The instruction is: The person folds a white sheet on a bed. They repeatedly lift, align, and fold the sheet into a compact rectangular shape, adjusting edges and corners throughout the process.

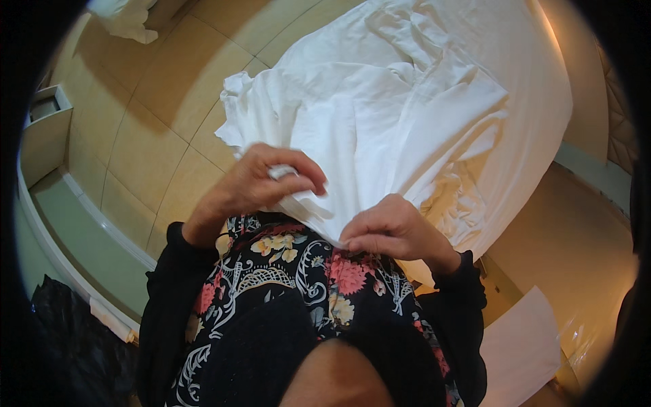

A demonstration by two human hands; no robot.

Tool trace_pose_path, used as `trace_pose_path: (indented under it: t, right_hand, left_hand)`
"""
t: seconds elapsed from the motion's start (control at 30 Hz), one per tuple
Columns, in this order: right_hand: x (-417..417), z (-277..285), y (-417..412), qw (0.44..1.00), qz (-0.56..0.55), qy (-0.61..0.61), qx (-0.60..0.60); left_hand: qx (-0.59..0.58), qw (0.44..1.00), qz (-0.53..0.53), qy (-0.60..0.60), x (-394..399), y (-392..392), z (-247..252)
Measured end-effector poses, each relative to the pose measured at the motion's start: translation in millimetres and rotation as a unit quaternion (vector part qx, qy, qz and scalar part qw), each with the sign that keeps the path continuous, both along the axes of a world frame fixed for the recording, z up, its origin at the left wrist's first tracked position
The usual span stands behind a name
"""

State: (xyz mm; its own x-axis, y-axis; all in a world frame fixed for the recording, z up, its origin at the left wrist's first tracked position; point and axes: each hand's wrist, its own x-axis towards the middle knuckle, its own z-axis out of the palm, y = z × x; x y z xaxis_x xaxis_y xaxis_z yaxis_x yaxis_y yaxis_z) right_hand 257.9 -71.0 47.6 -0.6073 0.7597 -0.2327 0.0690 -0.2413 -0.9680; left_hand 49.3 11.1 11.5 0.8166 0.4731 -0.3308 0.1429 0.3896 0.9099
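Note:
A large crumpled white cloth (351,122) spreads over the end of a bed covered in white (539,102), and its near edge reaches my waist. My right hand (396,231) pinches that edge between thumb and fingers. To the left, my left hand (274,178) is curled over the same cloth, with a small bunch of white fabric showing inside the curl. Its fingertips and thumb come close together above the edge; the hand is slightly blurred. Folds of the cloth hang past the bed's left side.
Beige floor tiles (147,147) lie to the left, bordered by a pale ledge (96,224). A black plastic bag (76,341) sits at the lower left. White fabric (127,20) shows at the upper left. At the lower right is a pale flat panel or sheet (524,341).

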Motion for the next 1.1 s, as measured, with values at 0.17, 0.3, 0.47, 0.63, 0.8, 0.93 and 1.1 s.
trace_pose_path:
  t: [0.17,0.3,0.47,0.63,0.8,0.93,1.1]
  right_hand:
    - [1,-5,-1,0.997,-0.070,-0.039,-0.016]
    - [-4,-16,-5,0.993,-0.109,-0.049,0.000]
    - [-12,-32,-7,0.973,-0.169,-0.091,0.130]
    - [-20,-40,-10,0.963,-0.176,-0.091,0.182]
    - [7,-46,-15,0.882,-0.312,-0.165,0.311]
    - [44,-68,-32,0.870,-0.379,-0.211,0.233]
    - [46,-93,-43,0.874,-0.267,-0.283,0.290]
  left_hand:
    - [0.005,0.997,-0.080,-0.011,8,-16,16]
    - [0.107,0.989,-0.053,0.093,12,-29,23]
    - [0.130,0.982,0.037,0.133,17,-41,16]
    - [0.176,0.976,-0.031,0.123,9,-40,9]
    - [0.159,0.980,-0.004,0.118,1,-44,12]
    - [0.134,0.984,0.009,0.116,-7,-45,16]
    - [0.154,0.986,-0.019,0.061,-5,-47,19]
